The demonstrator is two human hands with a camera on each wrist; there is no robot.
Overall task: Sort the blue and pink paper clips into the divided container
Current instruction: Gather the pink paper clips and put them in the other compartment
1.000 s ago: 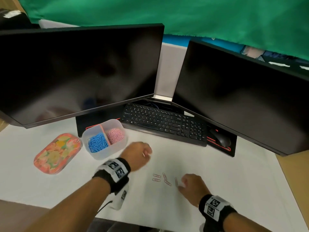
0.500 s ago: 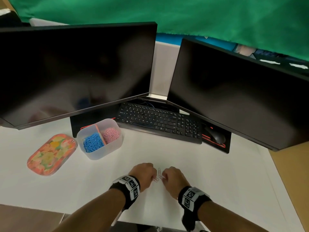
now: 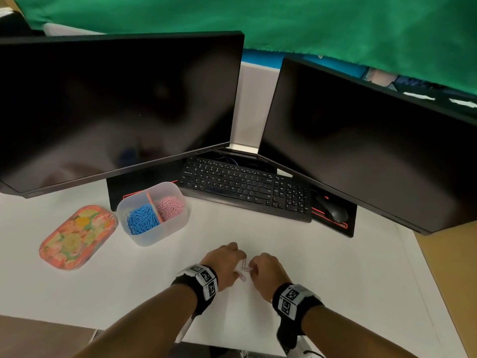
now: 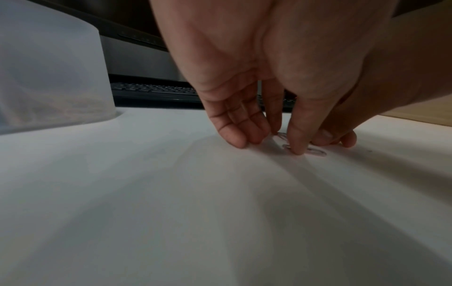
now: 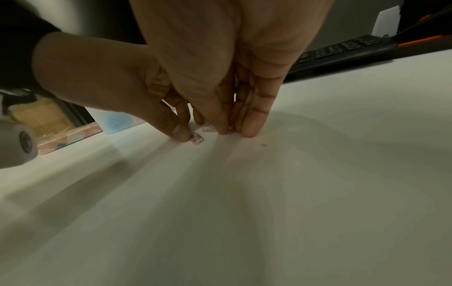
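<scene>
The clear divided container (image 3: 178,223) holds blue paper clips (image 3: 142,219) in its left half and pink paper clips (image 3: 170,206) in its right half. Near the front of the white desk, a few loose pink paper clips (image 3: 244,270) lie between my two hands. My left hand (image 3: 238,264) has its fingertips down on the desk, and its thumb (image 4: 297,147) presses flat on one clip (image 4: 315,151). My right hand (image 3: 254,268) faces it, and its thumb and fingertips (image 5: 249,129) close on a pink clip (image 5: 231,126) at the desk surface. Another clip (image 5: 197,138) lies by the left hand's fingertip.
A flowered lid (image 3: 77,236) lies left of the container. Behind are a black keyboard (image 3: 245,187), a mouse (image 3: 333,209) and two dark monitors (image 3: 116,107). The white desk cover (image 3: 335,267) runs to a brown edge at the right.
My left hand came back from near the container to the loose clips. Both hands drew together, and the scattered pink clips are now bunched between them.
</scene>
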